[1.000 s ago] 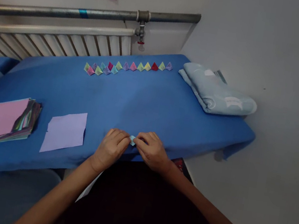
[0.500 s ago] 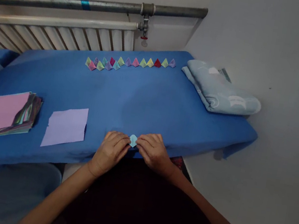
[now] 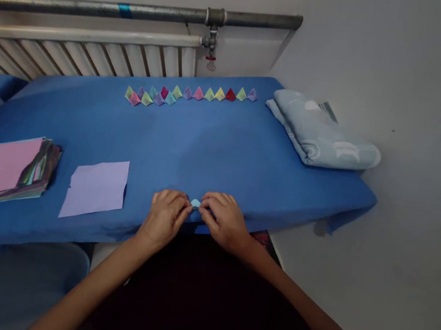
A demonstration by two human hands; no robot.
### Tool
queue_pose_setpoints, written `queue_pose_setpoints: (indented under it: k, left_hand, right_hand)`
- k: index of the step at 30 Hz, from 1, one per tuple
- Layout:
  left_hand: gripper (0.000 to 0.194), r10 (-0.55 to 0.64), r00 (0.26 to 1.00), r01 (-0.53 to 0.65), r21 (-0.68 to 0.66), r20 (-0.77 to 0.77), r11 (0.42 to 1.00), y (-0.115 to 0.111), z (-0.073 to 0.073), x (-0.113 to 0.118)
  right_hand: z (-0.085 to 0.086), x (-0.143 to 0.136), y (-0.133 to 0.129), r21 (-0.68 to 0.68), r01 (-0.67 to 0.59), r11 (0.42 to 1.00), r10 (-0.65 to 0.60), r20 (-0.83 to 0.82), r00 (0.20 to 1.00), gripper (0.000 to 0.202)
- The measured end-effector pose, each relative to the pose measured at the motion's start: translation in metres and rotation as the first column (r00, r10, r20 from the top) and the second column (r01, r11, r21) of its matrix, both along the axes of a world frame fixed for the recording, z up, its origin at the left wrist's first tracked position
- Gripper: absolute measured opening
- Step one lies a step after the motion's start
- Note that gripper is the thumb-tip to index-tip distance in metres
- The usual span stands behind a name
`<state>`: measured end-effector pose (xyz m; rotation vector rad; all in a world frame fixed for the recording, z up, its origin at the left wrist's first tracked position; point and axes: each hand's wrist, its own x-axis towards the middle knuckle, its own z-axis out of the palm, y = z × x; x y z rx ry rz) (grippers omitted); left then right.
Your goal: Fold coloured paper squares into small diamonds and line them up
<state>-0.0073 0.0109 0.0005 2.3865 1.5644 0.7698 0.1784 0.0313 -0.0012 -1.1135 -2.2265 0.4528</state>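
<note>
Head view showed, nearest to the person, the left hand and the right hand, with a small light-blue paper piece pinched between their fingertips. Both hands were closed upon it, the left at its left edge and the right at its right edge, so the piece lay directly between them, and neither hand was clearly the nearer one. Its visible part looked a little wider from hand to hand than from front to back, but the fingers covered the ends, therefore its true long axis could not be told. The blue cloth spread around and beyond this grip. To the left of the grip lay a flat purple sheet, and farther to the same side was a paper stack with a pink sheet on its top. Beyond the grip and to the right rested a folded blanket. Well beyond the grip stood a row of folded paper shapes in several colours, partly doubled at its left end. Behind the row, toward the left, were the radiator and, above it, a metal pipe.
</note>
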Motion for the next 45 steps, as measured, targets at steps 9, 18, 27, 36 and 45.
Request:
queue_pose_setpoints:
  k: [9,18,27,36,45]
  left_hand:
    - [0.017,0.103,0.994,-0.098,-0.174,0.024,0.980,0.007,0.010,0.006]
    - [0.015,0.169,0.982,-0.144,-0.255,0.080,0.956,0.011,0.014,0.007]
    - [0.015,0.193,0.980,-0.173,-0.272,0.046,0.946,0.012,0.017,0.009]
    - [0.016,0.192,0.981,-0.179,-0.275,0.020,0.945,0.012,0.017,0.010]
    - [0.015,0.194,0.981,-0.191,-0.249,-0.012,0.950,0.011,0.016,0.011]
  right_hand:
    - [0.000,-0.004,0.001,-0.027,0.080,0.996,-0.080,0.002,0.997,0.014]
    - [0.006,-0.005,0.005,-0.110,0.093,0.990,-0.088,0.048,0.995,0.013]
    - [0.005,0.003,0.007,-0.142,-0.012,0.990,0.002,-0.072,0.997,0.011]
    - [0.007,-0.002,0.007,-0.140,0.034,0.990,-0.034,0.003,0.999,0.016]
    - [0.012,-0.007,0.002,-0.119,0.081,0.990,-0.072,0.083,0.994,0.011]
